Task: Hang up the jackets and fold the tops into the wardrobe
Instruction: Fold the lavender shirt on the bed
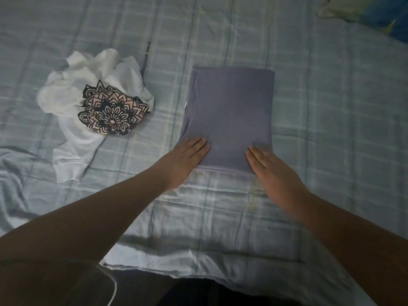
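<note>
A purple-grey top (pixel 229 111) lies folded into a neat rectangle on the checked bed sheet (pixel 331 107), in the middle of the head view. My left hand (pixel 187 155) rests flat on its near left corner, fingers straight. On its near right corner my right hand (pixel 271 168) lies flat too, fingers together. A crumpled white top (pixel 72 102) with a dark mandala print sits to the left, apart from both hands.
A pillow with blue and pale fabric (pixel 375 14) lies at the far right corner of the bed. The sheet's near edge (pixel 176 268) runs below my arms, with dark floor beyond. A thin white cable (pixel 112 283) hangs at the lower left.
</note>
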### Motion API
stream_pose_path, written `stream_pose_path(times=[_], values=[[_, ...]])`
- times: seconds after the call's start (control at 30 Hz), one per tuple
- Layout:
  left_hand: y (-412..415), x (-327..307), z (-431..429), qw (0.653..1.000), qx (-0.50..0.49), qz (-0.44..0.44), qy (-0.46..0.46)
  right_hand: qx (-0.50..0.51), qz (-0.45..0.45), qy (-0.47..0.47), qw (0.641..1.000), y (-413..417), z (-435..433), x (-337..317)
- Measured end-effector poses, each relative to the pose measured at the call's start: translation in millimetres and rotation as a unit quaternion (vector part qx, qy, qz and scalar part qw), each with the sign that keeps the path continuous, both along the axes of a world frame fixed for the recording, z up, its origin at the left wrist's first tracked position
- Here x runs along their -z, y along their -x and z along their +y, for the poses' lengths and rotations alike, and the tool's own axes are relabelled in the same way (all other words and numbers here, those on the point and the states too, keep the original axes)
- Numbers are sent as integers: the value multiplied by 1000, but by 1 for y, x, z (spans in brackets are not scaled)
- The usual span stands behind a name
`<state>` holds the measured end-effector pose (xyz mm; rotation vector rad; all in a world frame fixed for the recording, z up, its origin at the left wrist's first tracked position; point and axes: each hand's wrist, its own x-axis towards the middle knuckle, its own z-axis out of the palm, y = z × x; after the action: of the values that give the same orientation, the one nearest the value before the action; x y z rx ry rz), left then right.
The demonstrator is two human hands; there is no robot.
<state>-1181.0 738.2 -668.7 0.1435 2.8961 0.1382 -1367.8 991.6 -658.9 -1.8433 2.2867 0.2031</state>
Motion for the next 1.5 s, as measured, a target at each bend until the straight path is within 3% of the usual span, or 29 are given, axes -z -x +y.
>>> stream_pose_path(times=[0.27, 0.43, 0.6, 0.73, 0.8, 0.9, 1.0, 1.1, 1.13, 1.2, 1.37, 1.43, 1.5], values=[[-116, -3, 97, 997, 40, -26, -58, -18, -74, -15, 997, -106, 103, -2], [-135, 6, 114, 990, 0, -86, -109, 15, -112, -57, 992, -126, 114, 10], [-130, 18, 90, 962, -39, -101, -250, 35, -219, -80, 972, -104, 106, -12], [-100, -35, 56, 902, -233, -121, -342, 132, -387, -144, 901, -51, 83, -67], [-74, -71, 33, 855, -307, -104, -404, 155, -382, -143, 900, -19, 62, -89], [-30, -95, -6, 774, -359, -96, -513, 223, -378, -57, 897, 26, 28, -101], [14, -86, -35, 718, -432, -47, -543, 327, -379, 46, 864, 61, 0, -85], [53, -61, -45, 671, -502, 27, -544, 371, -288, 95, 878, 82, -23, -50], [64, -48, -46, 673, -522, 55, -521, 384, -259, 108, 879, 85, -28, -38], [81, -28, -44, 720, -535, 88, -434, 410, -226, 127, 875, 87, -34, -18], [83, -14, -31, 823, -501, 79, -258, 453, -203, 153, 854, 74, -36, 7], [76, -19, -17, 877, -429, 141, -163, 444, -141, 222, 857, 66, -35, 2], [75, -25, 6, 917, -327, 182, -140, 401, -111, 280, 865, 50, -38, -9]])
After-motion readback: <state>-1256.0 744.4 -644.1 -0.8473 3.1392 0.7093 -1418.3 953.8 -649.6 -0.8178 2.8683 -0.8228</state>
